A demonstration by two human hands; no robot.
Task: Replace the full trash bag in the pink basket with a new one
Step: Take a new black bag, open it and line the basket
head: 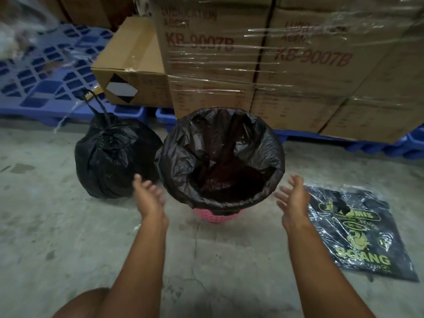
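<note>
The pink basket (pixel 212 218) stands on the concrete floor, lined with a black trash bag (pixel 220 157) whose edge is folded over the rim; only a strip of pink shows at the bottom. A full black bag (pixel 112 157), tied at the top, sits on the floor just left of the basket. My left hand (pixel 149 196) hovers open beside the basket's left side, fingers spread, not touching it. My right hand (pixel 296 203) is open on the basket's right side, also apart from it. Both hands hold nothing.
A flat packet of black trash bags (pixel 358 235) with green print lies on the floor to the right. Shrink-wrapped cardboard boxes (pixel 275 65) on blue pallets (pixel 46 83) stand right behind the basket. A smaller carton (pixel 130 65) leans at the left.
</note>
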